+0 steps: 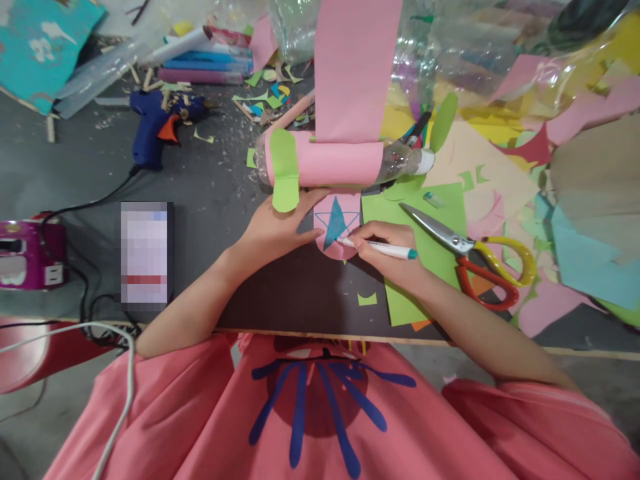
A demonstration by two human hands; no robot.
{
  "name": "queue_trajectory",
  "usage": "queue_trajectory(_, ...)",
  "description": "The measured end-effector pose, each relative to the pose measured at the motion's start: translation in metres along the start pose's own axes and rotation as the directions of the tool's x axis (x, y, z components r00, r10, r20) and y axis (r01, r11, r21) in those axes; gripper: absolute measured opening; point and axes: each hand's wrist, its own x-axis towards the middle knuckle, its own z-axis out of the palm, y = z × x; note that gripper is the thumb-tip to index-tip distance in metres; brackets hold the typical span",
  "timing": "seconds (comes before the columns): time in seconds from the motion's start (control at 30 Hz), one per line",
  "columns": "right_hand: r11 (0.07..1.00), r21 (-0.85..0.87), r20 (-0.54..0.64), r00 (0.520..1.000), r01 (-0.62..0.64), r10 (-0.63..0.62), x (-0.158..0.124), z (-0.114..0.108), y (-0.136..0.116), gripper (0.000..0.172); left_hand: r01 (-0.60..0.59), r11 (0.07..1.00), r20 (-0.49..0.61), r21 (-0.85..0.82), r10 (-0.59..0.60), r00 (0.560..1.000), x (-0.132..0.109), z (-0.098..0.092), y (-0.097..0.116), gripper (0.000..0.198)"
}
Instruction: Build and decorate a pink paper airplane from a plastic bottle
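My right hand [387,248] is closed round a white marker pen [393,250] with a teal end. Its tip touches a small pink paper piece [345,249] with a rounded lower edge. A teal star outline [335,223] is drawn there, partly coloured in. My left hand [280,230] rests with fingers apart, thumb and fingertips on the paper's left and upper edges. Just beyond lies a plastic bottle [335,162] wrapped in pink paper, with green paper pieces at both ends and a white cap. A tall pink paper strip [356,67] stands up behind it.
Scissors [465,247] with yellow and red handles lie right of my right hand, partly over green paper [407,293]. To the left are a blue glue gun [153,123] with its cord and a phone [145,253]. Markers [207,63], paper scraps and clear bottles crowd the back.
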Motion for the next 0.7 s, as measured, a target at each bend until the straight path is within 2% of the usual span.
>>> queue_trajectory(0.13,0.997,0.032,0.107,0.992,0.066,-0.069,0.000,0.000,0.001,0.020,-0.003,1.000,-0.015,-0.001,0.003,1.000,0.000,0.001,0.000,0.058)
queue_trajectory(0.27,0.987,0.157,0.029,0.999,-0.024,0.020,0.005,-0.006,0.008,0.019,0.028,1.000,0.017,-0.004,-0.028,0.999,0.001,-0.002,0.003,0.058)
queue_trajectory(0.37,0.963,0.255,0.036,0.996,-0.083,0.077,0.011,-0.014,0.013,0.017,0.048,0.999,0.041,-0.001,-0.048,0.998,0.002,-0.005,0.006,0.056)
queue_trajectory(0.53,0.987,0.135,0.074,0.994,-0.086,0.077,0.020,-0.017,0.010,0.011,0.074,0.997,0.074,0.014,-0.074,0.994,0.002,-0.008,0.009,0.056)
queue_trajectory(0.7,0.976,0.171,0.042,0.990,-0.136,0.131,0.020,-0.011,0.008,0.012,0.069,0.997,0.072,0.016,-0.070,0.995,0.003,-0.009,0.009,0.056)
